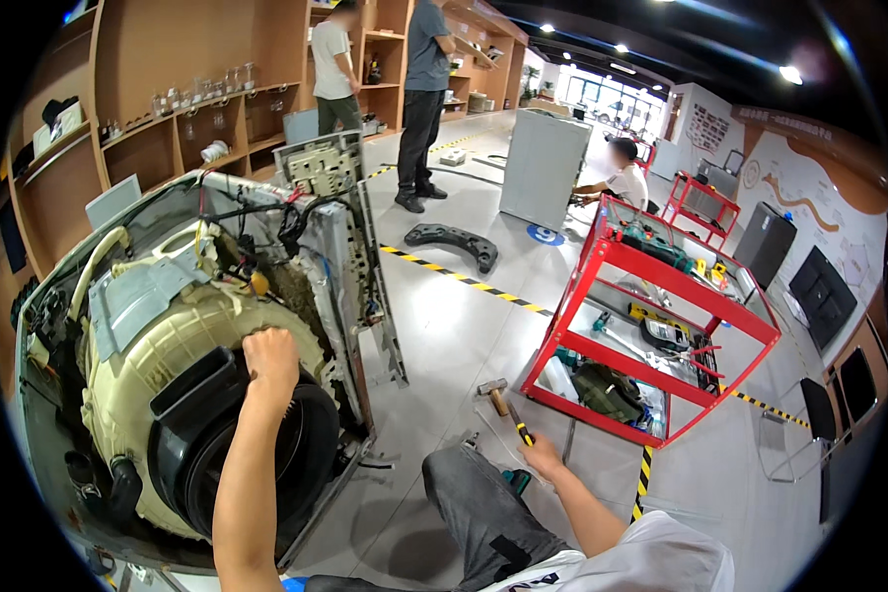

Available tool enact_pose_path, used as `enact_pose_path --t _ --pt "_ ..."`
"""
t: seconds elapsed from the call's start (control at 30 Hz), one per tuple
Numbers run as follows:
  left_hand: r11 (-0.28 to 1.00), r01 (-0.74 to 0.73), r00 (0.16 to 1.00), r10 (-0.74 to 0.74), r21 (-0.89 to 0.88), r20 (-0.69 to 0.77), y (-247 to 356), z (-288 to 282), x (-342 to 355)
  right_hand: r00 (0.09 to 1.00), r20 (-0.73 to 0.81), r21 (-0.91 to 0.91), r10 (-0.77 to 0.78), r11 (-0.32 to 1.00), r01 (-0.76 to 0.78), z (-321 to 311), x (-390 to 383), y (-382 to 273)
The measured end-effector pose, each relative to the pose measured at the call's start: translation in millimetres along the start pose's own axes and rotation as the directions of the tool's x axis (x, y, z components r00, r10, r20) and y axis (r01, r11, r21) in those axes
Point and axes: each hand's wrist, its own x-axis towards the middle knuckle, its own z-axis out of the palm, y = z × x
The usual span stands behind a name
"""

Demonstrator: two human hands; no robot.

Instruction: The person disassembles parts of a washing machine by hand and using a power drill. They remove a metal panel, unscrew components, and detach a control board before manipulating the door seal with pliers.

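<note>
An opened front-load washing machine (pixel 331 227) stands at the left, its cream plastic tub (pixel 163 365) exposed. My left hand (pixel 271 360) is closed at the upper edge of the black rubber door seal (pixel 316 429), beside a black rectangular piece (pixel 199 391); its fingertips are hidden. A grey metal plate (pixel 138 301) lies on top of the tub, with loose wires behind it. My right hand (pixel 541 456) grips the yellow-and-black handle of a hammer (pixel 493 389). The hammer's head points away from me, low over the floor beside my bent knee.
A red tool cart (pixel 602 266) with a drill, pliers and other tools stands to the right. A dark curved counterweight (pixel 454 242) lies on the floor near striped tape (pixel 464 279). Farther off are a grey cabinet (pixel 543 168), a crouching person (pixel 627 183) and two standing people.
</note>
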Motion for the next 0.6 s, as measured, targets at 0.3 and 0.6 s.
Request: enact_pose_path --t 0.3,0.6 --pt "1.0 -0.001 0.999 0.0 0.03 0.04 0.0 3.1 4.3 0.861 0.438 0.803 -0.258 0.543 -0.246 -53.3 -53.7 -98.6" --pt "1.0 -0.002 0.997 0.003 -0.018 0.076 -3.8 3.1 6.6 0.62 0.724 0.678 -0.302 0.473 -0.562 10.3 -73.2 -110.2"
